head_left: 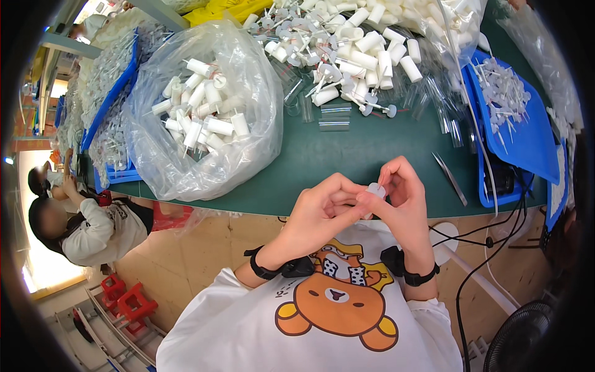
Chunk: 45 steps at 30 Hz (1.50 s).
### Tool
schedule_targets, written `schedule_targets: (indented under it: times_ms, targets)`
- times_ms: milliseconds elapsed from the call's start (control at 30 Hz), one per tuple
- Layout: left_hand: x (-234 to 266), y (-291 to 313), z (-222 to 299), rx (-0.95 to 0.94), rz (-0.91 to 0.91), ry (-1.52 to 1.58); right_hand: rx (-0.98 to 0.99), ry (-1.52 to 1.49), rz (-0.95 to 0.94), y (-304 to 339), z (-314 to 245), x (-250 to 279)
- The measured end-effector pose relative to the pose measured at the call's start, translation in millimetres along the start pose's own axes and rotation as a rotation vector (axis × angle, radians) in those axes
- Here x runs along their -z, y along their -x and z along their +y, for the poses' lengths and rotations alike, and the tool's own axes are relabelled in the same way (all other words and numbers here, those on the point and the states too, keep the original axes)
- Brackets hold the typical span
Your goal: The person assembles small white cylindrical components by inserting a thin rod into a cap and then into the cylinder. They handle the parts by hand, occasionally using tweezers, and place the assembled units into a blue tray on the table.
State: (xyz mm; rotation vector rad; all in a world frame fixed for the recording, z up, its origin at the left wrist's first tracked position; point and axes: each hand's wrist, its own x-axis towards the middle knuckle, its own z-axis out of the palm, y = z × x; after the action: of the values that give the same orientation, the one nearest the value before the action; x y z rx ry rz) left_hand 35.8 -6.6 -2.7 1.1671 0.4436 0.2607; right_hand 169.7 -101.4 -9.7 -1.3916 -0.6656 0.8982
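My left hand point(328, 206) and my right hand point(404, 197) meet just above the near edge of the green table. Between their fingertips is a small whitish round part point(375, 188), like the disc-ended stemmed pieces in the pile. The fingers of both hands are closed around it and cover most of it. Metal tweezers point(450, 180) lie on the table to the right of my right hand. Beyond my hands, a pair of short clear tubes point(334, 124) lies near the pile.
A clear plastic bag point(263, 139) holding several white cylinders stands at left. White cylinders point(365, 59) and stemmed discs point(304, 34) heap at the back. Blue trays point(527, 146) and black cables point(496, 239) are at right. Another person point(102, 229) sits at far left.
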Motion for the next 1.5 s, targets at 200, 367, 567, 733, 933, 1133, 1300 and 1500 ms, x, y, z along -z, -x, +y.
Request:
schedule_targets:
  times_ms: [200, 367, 567, 733, 933, 1133, 1300, 1500]
  targets:
    - [-3.2, -2.7, 14.7, 0.019, -0.021, 0.114, -0.124, -0.403, -0.130, 1.1, -18.7, 5.0]
    - [-1.0, -4.3, 21.7, 0.043, -0.045, 0.167, -0.090, -0.364, -0.268, -3.6, -23.2, 16.5]
    - [-1.8, -6.7, 23.9, 0.056, -0.072, 0.175, -0.060, -0.368, -0.287, -4.1, -19.6, 15.0]
    - [-7.4, -7.5, 22.7, 0.067, -0.015, 0.229, -0.057, -0.333, -0.266, -5.9, -13.5, 20.5]
    - [-10.8, -11.4, 16.5, 0.010, 0.004, 0.049, -0.016, -0.233, -0.194, -3.4, -16.9, 22.6]
    - [-5.5, -11.6, 10.5, 0.019, -0.040, -0.007, 0.066, 0.051, -0.203, -5.2, -14.1, 26.5]
    - [0.7, -9.7, 0.3, -0.052, 0.016, -0.076, 0.056, 0.175, -0.139, -5.9, -16.9, 16.3]
    - [15.3, -23.0, 2.2, -0.350, 0.193, -0.671, 0.082, 0.191, 0.023, -12.7, -12.5, 11.8]
